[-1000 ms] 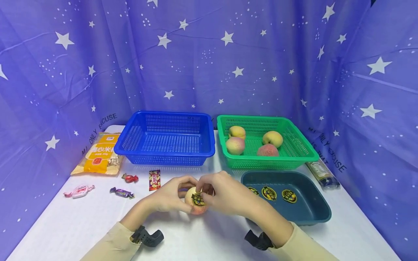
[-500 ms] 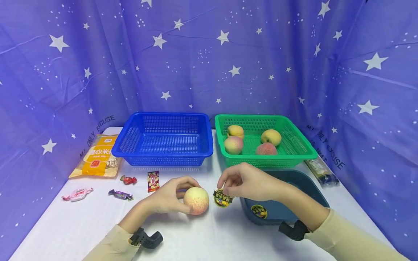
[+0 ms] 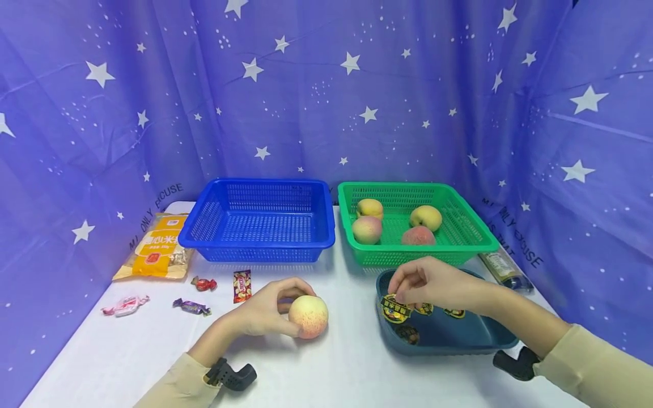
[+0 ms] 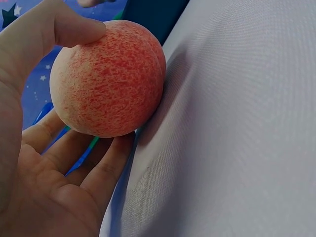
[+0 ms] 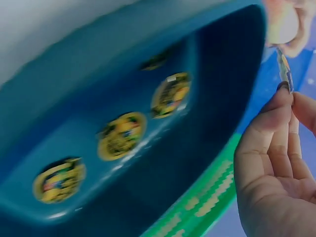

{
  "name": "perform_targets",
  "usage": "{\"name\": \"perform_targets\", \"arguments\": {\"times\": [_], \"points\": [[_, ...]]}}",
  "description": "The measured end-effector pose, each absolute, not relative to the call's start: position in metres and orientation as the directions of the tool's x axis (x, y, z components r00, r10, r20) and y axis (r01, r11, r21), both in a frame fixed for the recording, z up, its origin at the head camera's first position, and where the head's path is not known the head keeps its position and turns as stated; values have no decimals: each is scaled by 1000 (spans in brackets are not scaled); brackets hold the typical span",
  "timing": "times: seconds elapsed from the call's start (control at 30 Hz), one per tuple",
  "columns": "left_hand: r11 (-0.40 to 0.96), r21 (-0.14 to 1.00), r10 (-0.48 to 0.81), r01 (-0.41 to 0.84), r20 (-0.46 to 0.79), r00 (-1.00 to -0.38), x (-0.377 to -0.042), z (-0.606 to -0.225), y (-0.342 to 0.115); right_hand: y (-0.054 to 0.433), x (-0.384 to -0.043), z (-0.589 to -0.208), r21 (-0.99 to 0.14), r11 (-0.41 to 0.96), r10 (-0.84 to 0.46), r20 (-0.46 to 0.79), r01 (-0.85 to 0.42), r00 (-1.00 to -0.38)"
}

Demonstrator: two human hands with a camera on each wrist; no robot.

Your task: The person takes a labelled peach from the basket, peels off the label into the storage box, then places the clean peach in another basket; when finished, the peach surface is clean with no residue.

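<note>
My left hand (image 3: 267,310) holds a yellow and red peach (image 3: 310,317) low at the table, thumb on one side and fingers behind; the left wrist view shows the peach's (image 4: 111,84) reddish side. Over the left end of the dark teal tray (image 3: 459,347), my right hand (image 3: 433,286) pinches a round black and yellow sticker (image 3: 394,313) between thumb and fingertips. Several similar stickers (image 5: 122,136) lie on the tray bottom in the right wrist view. In the head view the right hand partly covers them.
Behind stand a blue basket (image 3: 260,254) and a green basket (image 3: 423,256) with several peaches (image 3: 367,230). On the left lie wrapped candies (image 3: 191,307), a small red packet (image 3: 242,286) and a yellow food bag (image 3: 158,249). A clear package (image 3: 505,271) lies at the right.
The right hand, with the sticker, has moved right from the peach to above the teal tray. The sticker no longer lies against the peach. The left hand keeps holding the peach in place.
</note>
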State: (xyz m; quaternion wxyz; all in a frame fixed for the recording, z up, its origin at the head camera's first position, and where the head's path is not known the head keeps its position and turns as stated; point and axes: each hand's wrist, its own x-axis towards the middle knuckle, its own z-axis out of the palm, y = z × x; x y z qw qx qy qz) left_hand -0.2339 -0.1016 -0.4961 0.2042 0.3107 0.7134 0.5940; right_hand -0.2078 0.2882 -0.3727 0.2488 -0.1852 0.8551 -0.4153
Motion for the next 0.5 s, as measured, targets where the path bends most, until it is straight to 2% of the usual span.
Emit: {"name": "perform_targets", "arguments": {"times": [0.2,0.5], "points": [[114,976,686,187,59,-725,-234,-496,-99,321,-208,-386,-792,608,-480,-303,-63,-823],[138,970,677,199,54,-734,-233,-494,-103,349,-205,-403,-775,630,-485,-348,-44,-802]]}}
